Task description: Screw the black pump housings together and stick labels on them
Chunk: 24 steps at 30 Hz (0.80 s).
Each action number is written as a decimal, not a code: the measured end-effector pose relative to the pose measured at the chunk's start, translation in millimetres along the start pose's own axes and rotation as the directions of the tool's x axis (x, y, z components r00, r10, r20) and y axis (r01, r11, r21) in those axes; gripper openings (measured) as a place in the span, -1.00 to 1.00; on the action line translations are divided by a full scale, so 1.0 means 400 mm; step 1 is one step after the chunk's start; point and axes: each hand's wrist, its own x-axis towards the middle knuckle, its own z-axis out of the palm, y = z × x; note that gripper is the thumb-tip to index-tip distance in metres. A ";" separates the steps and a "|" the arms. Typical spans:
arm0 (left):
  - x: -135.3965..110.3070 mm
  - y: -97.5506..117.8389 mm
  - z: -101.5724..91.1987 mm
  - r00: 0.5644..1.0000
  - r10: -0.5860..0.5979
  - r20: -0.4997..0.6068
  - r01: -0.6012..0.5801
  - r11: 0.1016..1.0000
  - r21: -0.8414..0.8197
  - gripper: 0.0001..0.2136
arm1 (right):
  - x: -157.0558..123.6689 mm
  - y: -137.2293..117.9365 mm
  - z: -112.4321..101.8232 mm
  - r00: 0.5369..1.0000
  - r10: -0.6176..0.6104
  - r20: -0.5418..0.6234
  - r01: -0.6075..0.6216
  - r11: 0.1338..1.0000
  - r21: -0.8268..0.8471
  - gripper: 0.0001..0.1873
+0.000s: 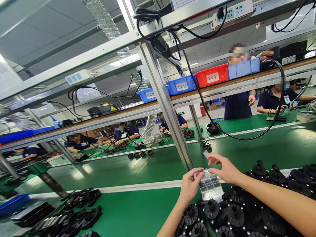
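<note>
1. Near the black parts (235, 214), the left hand (190, 185) is pinching the silvery sheet (211, 188).
2. The right hand (224, 168) is hovering with fingers apart, a pale piece (205, 153) showing at one fingertip.

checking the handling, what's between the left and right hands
In the head view, a shiny gridded sheet lies between the left hand and right hand.
</note>
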 end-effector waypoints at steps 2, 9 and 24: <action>-0.004 0.006 0.002 0.999 -0.007 0.035 0.008 1.000 -0.018 -0.59 | -0.004 0.002 0.002 0.999 0.026 0.024 -0.026 1.000 0.000 -0.39; -0.003 0.025 -0.004 0.988 -0.049 0.144 0.069 0.988 -0.136 -0.49 | -0.001 0.009 -0.008 0.999 0.050 -0.006 -0.051 0.998 -0.043 -0.28; -0.017 0.034 0.016 0.981 -0.045 0.187 0.065 0.993 -0.098 -0.58 | -0.011 -0.005 0.026 0.995 -0.100 -0.010 0.100 0.991 0.094 -0.16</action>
